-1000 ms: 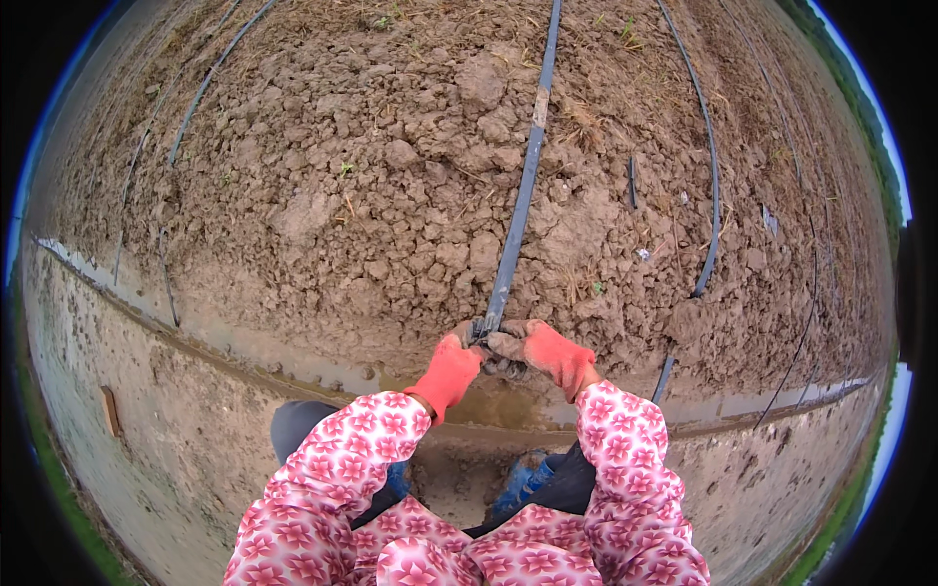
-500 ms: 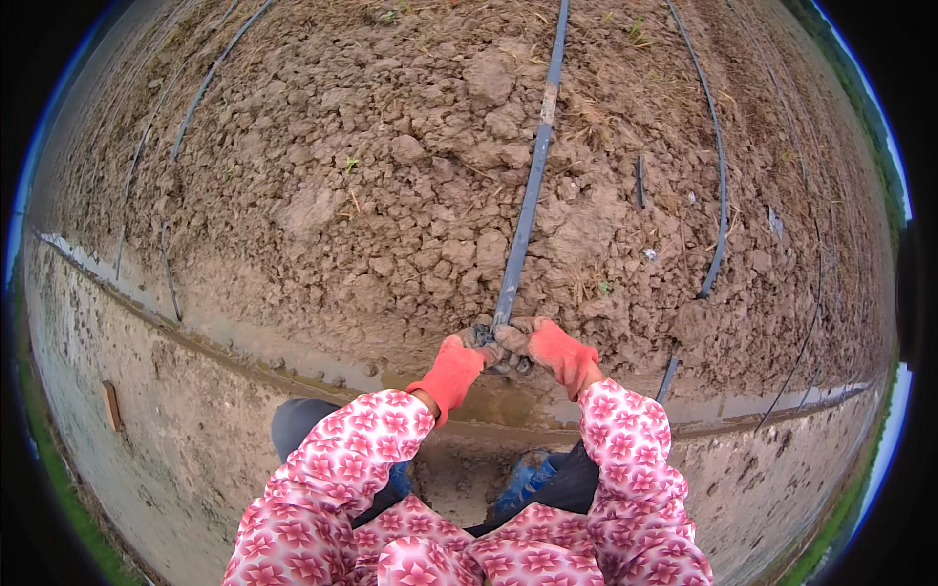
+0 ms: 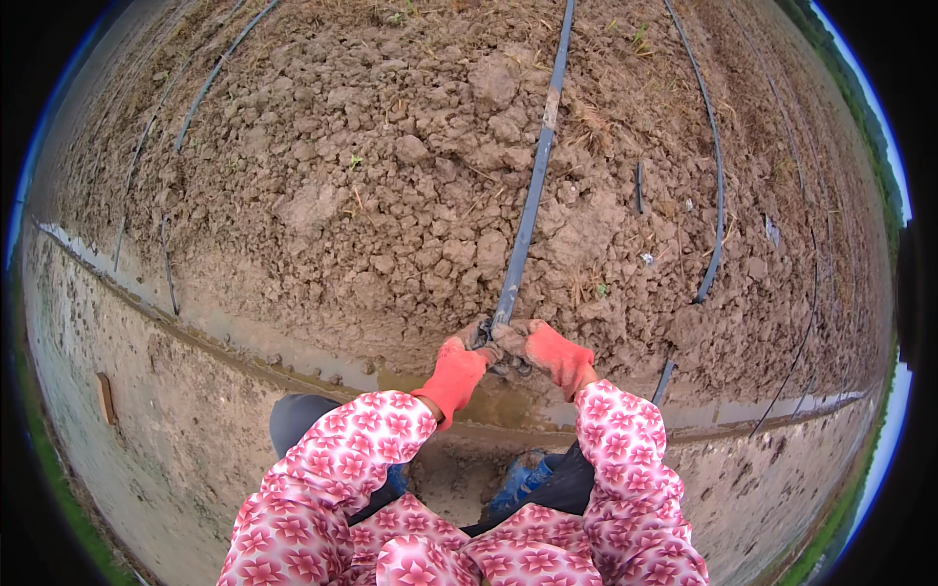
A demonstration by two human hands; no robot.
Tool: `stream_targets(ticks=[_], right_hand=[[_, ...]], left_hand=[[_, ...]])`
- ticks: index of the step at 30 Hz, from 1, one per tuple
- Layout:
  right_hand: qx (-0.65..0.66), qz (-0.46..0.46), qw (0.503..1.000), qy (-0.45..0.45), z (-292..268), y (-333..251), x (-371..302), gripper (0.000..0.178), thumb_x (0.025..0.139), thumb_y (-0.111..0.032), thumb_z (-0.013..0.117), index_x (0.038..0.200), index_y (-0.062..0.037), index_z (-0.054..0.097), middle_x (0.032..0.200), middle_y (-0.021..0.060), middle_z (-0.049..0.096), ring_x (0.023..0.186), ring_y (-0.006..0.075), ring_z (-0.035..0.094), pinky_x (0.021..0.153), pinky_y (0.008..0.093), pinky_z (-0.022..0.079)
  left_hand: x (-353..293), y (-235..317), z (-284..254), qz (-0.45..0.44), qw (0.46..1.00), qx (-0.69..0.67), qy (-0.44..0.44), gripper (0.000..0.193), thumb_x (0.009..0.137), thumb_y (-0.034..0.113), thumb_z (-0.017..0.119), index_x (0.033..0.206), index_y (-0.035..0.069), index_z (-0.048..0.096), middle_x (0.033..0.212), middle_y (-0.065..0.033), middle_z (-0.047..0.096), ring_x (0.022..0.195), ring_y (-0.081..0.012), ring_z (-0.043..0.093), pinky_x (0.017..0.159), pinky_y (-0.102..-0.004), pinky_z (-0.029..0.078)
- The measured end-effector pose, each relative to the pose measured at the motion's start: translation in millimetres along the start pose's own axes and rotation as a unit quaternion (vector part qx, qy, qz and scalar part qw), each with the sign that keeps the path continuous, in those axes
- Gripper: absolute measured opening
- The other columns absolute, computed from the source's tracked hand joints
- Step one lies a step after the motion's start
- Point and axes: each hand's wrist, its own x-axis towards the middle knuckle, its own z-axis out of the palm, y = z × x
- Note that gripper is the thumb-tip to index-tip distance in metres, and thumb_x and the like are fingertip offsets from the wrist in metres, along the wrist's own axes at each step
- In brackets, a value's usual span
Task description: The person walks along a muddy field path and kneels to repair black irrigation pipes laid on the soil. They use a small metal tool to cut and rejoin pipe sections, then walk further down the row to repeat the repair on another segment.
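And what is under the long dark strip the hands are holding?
Clumpy brown soil shows along both sides of the dark strip; what lies directly beneath is covered. The left hand and right hand hide its near part.

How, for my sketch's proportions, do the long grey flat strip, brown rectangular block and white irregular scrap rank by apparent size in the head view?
1. Grey flat strip, by far
2. Brown rectangular block
3. White irregular scrap

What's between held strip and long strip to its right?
Right of the held strip, head view shows cloddy soil, a short black piece, a white scrap.
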Motion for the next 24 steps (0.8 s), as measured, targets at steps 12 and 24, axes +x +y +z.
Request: stream_targets(ticks=[12, 24], right_hand=[[-0.088, 0.054, 0.994, -0.018, 4, -27, -7, 0.038, 0.083, -0.035, 0.060, 0.098, -0.0003, 0.063, 0.082, 0.0010, 0.062, 0.070, 0.0080, 0.050, 0.063, 0.0247, 0.043], [-0.140, 0.019, 0.988, 0.055, -11, 36, 29, 0.032, 0.081, -0.027, 0.062, 0.098, -0.0002, 0.061, 0.082, 0.0051, 0.062, 0.067, 0.0143, 0.054, 0.062, 0.0285, 0.044]], left_hand=[[43, -55, -11, 0.108, 0.991, -0.001, -0.073, 0.030, 0.076, 0.008, 0.067, 0.104, 0.003, 0.059, 0.091, -0.0022, 0.062, 0.082, -0.0113, 0.056, 0.073, -0.0258, 0.044], [31, -33, -17, 0.073, 0.982, -0.036, -0.170, 0.031, 0.081, 0.017, 0.063, 0.109, 0.006, 0.056, 0.090, -0.0026, 0.060, 0.083, -0.0103, 0.052, 0.072, -0.0277, 0.043]])
